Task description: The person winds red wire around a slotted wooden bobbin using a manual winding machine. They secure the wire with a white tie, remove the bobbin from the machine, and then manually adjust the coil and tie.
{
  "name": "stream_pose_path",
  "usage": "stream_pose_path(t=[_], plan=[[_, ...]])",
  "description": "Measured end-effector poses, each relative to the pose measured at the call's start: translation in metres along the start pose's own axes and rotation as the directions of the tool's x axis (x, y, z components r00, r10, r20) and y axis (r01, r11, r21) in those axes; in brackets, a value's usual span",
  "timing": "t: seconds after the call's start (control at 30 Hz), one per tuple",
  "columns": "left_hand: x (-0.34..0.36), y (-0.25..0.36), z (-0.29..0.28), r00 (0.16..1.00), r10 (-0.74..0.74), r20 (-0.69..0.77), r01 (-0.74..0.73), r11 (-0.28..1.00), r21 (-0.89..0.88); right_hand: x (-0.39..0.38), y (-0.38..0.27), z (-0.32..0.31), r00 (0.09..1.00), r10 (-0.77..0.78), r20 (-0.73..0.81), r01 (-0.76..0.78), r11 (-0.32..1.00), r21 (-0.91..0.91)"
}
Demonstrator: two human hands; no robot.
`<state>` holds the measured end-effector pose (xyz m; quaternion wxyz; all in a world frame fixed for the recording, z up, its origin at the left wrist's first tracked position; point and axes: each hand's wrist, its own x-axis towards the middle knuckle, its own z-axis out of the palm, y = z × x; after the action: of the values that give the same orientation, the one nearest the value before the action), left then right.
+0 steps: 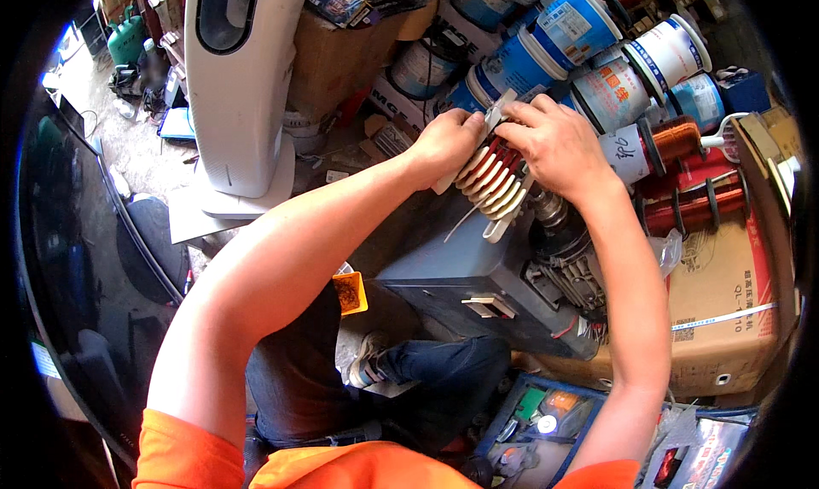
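Your left hand (445, 148) gripped the upper end of a cream ribbed piece (490, 182) above a grey cabinet (456, 271), while your right hand (559, 148), half closed, held its top. A dark motor (577, 276) and a cardboard box (712, 293) sat right of the cabinet. Beyond lay blue-and-white tubs (584, 28) and copper-wire spools (680, 138), with a white tower appliance (243, 105) standing at left.
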<state>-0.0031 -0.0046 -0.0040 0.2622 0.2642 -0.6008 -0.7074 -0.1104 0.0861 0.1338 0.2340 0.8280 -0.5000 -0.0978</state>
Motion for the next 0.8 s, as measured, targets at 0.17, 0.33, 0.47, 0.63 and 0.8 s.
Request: stream_pose_path(t=[0.17,0.33,0.47,0.63,0.8], plan=[[0.003,-0.003,0.002,0.999,0.033,-0.034,-0.031,0.998,0.054,0.008,0.01,0.004,0.992,-0.102,0.071,0.104,0.994,-0.025],[0.002,-0.002,0.003,0.998,0.057,-0.034,-0.054,0.995,0.088,0.01,-0.001,0.006,0.971,0.195,0.141,-0.204,0.977,0.053],[-0.001,0.0,0.001,0.997,0.079,-0.025,-0.075,0.988,0.132,0.02,-0.018,0.008,0.616,0.686,0.388,-0.788,0.53,0.314],[-0.003,0.002,0.0,0.998,0.053,-0.014,-0.051,0.992,0.119,0.011,0.0,-0.007,0.8,0.551,0.236,-0.583,0.625,0.519],[-0.001,0.001,0.003,0.998,0.05,-0.032,-0.048,0.997,0.068,0.009,0.001,-0.018,0.986,-0.116,0.123,0.121,0.992,-0.039]])
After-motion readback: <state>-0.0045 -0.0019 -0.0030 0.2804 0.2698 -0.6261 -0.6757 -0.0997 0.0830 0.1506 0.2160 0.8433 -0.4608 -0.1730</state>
